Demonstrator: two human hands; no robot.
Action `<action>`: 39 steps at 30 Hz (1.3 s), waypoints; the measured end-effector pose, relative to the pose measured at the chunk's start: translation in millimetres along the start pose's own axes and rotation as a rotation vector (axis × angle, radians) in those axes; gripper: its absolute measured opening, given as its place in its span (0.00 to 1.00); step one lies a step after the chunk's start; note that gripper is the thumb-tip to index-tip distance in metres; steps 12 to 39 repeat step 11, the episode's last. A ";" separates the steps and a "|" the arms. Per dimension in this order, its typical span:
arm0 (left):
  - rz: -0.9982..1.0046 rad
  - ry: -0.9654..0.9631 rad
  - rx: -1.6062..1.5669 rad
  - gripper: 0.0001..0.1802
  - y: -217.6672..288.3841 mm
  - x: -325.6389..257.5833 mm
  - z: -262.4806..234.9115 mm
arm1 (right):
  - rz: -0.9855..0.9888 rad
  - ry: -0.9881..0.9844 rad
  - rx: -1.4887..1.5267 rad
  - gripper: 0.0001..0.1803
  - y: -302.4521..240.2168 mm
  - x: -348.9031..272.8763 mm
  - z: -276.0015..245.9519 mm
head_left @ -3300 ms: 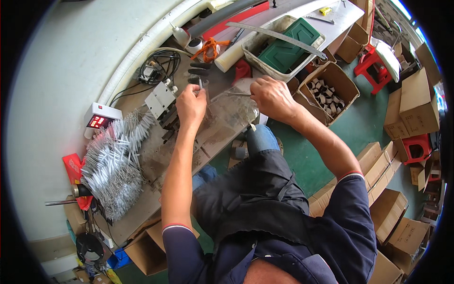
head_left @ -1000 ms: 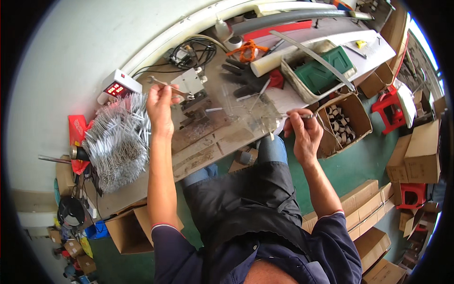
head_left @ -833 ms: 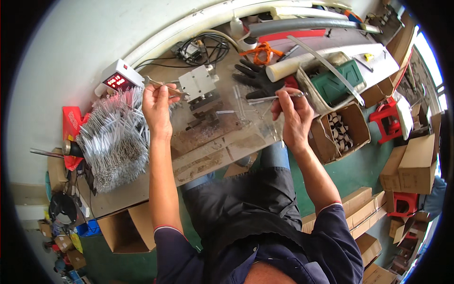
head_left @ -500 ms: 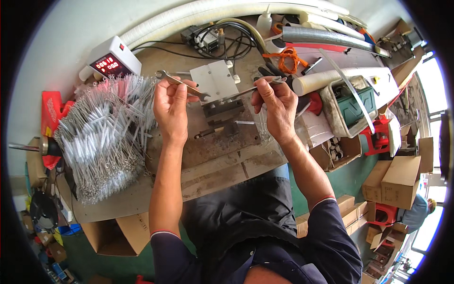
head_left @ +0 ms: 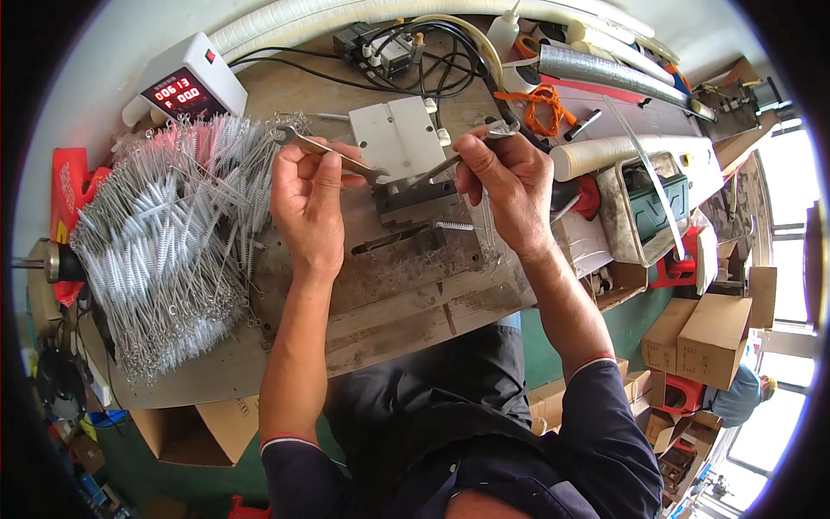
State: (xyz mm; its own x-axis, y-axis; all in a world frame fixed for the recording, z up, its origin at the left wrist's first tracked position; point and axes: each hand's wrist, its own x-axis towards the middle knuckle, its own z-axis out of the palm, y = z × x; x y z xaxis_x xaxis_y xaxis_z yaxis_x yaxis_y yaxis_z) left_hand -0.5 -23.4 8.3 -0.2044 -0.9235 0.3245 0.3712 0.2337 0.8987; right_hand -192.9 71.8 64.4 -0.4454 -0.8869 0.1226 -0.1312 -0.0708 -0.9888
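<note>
In my left hand (head_left: 309,203) is an open-end wrench (head_left: 344,163), pinched between thumb and bent fingers. Its right jaw sits at the front edge of a white metal block (head_left: 393,143), by a small bolt-like part. My right hand (head_left: 510,186) is closed on a second slim metal wrench (head_left: 443,167), whose inner end reaches the same spot; fingers cover much of it. Below both tools is the dark metal fixture (head_left: 415,201) on the worn workbench (head_left: 380,303). A small white spiral brush (head_left: 454,226) lies at the fixture's right side.
A large heap of wire-handled brushes (head_left: 173,251) covers the bench's left. Behind it stands a white counter box (head_left: 194,78) with red digits. Black cables (head_left: 432,56), orange cord (head_left: 540,108) and a grimy bin (head_left: 635,208) lie farther back and right.
The view has shifted slightly, moving the bench items in the picture. Both hands keep hold of their wrenches at the front of the white block.
</note>
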 end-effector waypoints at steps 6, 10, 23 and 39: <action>-0.008 0.035 -0.033 0.08 2.2 -0.5 3.3 | 0.002 -0.061 -0.146 0.14 -21.6 3.0 10.6; -0.006 0.038 -0.032 0.09 0.1 -1.0 1.1 | -0.065 -0.144 -0.251 0.14 -29.0 6.9 16.6; -0.005 0.034 -0.029 0.10 -0.8 -1.0 -0.2 | -0.100 -0.165 -0.277 0.13 -27.2 7.6 17.8; -0.005 0.034 -0.029 0.10 -0.8 -1.0 -0.2 | -0.100 -0.165 -0.277 0.13 -27.2 7.6 17.8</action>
